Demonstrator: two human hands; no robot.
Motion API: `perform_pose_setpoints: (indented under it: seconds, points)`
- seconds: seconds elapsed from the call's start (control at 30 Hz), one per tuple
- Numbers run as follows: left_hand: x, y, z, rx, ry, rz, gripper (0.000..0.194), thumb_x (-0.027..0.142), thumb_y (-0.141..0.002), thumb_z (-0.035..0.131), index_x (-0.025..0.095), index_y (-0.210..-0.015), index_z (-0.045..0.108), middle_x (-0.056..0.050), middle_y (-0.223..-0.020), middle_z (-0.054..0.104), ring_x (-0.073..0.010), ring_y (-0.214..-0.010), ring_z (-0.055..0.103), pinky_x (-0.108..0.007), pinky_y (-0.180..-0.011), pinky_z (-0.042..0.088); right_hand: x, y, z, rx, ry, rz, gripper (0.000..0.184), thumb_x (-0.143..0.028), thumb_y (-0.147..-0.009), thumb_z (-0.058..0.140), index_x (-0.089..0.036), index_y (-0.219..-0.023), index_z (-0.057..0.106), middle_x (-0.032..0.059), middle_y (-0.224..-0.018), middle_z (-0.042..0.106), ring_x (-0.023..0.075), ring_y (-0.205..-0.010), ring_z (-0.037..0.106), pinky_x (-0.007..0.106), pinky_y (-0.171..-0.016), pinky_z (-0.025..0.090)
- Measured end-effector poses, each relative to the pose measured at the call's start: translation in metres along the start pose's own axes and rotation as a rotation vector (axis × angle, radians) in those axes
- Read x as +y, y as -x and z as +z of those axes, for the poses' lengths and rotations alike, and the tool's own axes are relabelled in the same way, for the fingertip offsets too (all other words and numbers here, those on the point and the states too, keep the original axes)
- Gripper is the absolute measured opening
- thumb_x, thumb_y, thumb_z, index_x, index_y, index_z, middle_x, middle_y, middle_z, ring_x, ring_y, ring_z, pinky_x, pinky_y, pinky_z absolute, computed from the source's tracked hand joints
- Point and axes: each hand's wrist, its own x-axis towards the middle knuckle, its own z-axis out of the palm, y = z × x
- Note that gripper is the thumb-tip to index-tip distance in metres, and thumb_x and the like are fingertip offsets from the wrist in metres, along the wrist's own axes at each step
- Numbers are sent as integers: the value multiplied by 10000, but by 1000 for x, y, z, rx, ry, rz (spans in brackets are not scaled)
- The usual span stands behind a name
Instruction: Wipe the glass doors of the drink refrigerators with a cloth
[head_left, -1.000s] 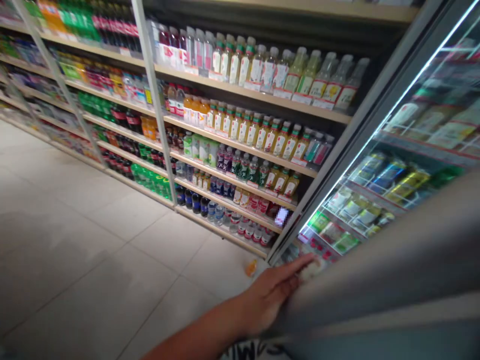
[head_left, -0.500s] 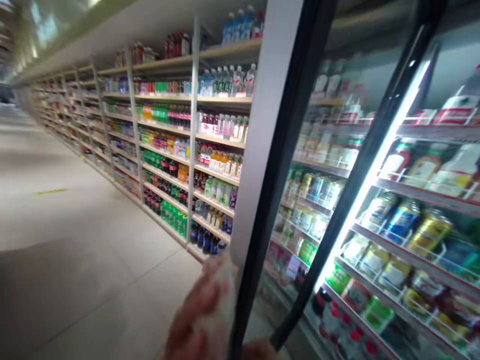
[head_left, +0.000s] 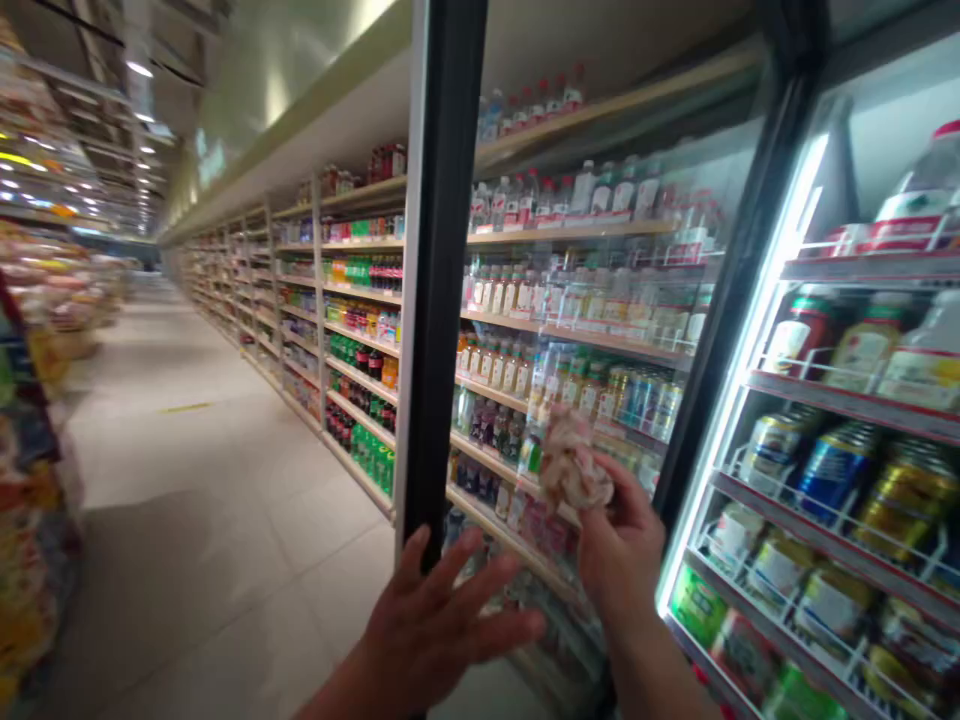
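My left hand (head_left: 450, 620) is open, its fingers spread near the dark frame (head_left: 442, 300) of an open glass cooler door; whether it touches the frame I cannot tell. My right hand (head_left: 626, 540) pinches a crumpled, pinkish-white cloth (head_left: 570, 465), blurred by motion. It holds the cloth up in front of the door's glass (head_left: 600, 240); contact with the pane cannot be made out. Bottles on shelves show through the glass or reflect in it.
To the right, the lit cooler holds cans (head_left: 821, 475) and bottles (head_left: 795, 325) on wire-fronted shelves (head_left: 855, 390). Long drink shelves (head_left: 360, 380) run away on the left beside an aisle floor (head_left: 202, 480). Stacked goods (head_left: 30, 480) line the far left edge.
The view has turned left and the door frame appears more upright. The cloth, earlier at the frame's outer side, is now before the glass in my right hand. My left hand shows spread fingers.
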Motion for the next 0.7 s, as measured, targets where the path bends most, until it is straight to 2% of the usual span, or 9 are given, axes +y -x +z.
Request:
perform_pose_setpoints:
  seconds: [0.07,0.13,0.2,0.27,0.33,0.43,0.53,0.6,0.7]
  points:
    - [-1,3,7,22,-146,-122,630,252,-890,746,410,-1443,491,28,-1673,249,-281,-1535,252,-583,-1275,136,14,-28,-3,144,313,-353,260,-282,-854,693,-207,-1098,746,110,-1193,684,278,-1142,650,501,-1025,520]
    - [-6,3,16,13,-298,-225,820,196,-861,760,306,-1558,342,-95,-1695,145,-358,-1537,211,-643,-1242,187,32,-43,4,-48,532,-515,395,-280,-929,585,-171,-1304,645,181,-1414,562,326,-1335,535,564,-1086,468]
    - [-15,0,23,0,-410,-290,934,177,-870,737,201,-1618,179,-198,-1683,100,-403,-1532,186,-650,-1206,272,50,-47,17,-274,643,-624,518,-316,-958,560,-119,-1435,509,234,-1465,512,368,-1436,424,610,-1103,443]
    - [-25,-6,28,-2,-452,-368,934,211,-920,674,145,-1631,72,-243,-1665,136,-397,-1528,210,-602,-1181,350,64,-50,26,-433,671,-783,467,-289,-962,570,-117,-1394,524,220,-1399,578,369,-1481,361,634,-1139,397]
    - [-36,-17,31,13,-426,-567,924,285,-959,626,142,-1633,10,-253,-1637,243,-373,-1498,318,-545,-1155,409,74,-62,26,-494,665,-933,305,-197,-959,546,-144,-1254,603,183,-1333,635,338,-1493,352,637,-1184,332]
    - [-53,-41,39,66,-303,-905,918,377,-972,601,182,-1632,-7,-205,-1575,409,-323,-1401,491,-475,-1126,454,86,-96,16,-390,688,-882,242,-127,-949,477,-116,-1144,621,225,-1367,604,330,-1491,355,638,-1189,309]
    - [-65,-58,51,56,-224,-1119,685,369,-1009,521,195,-1600,220,-155,-1514,508,-295,-1348,550,-428,-1073,492,97,-117,8,-236,697,-699,349,-126,-942,428,-81,-1252,582,271,-1405,562,342,-1483,356,608,-1145,377]
    - [-69,-63,59,54,-234,-1198,556,370,-1033,474,164,-1536,356,-165,-1467,552,-310,-1307,582,-443,-1037,504,102,-116,7,-377,734,-746,407,-108,-935,433,-89,-1321,562,248,-1429,563,327,-1483,362,577,-1160,372]
    - [-71,-63,66,54,-257,-1237,538,372,-1044,464,100,-1503,391,-212,-1420,576,-354,-1247,616,-498,-1000,500,106,-113,2,-622,794,-890,417,-82,-939,446,-141,-1327,585,180,-1452,579,287,-1493,364,564,-1209,305]
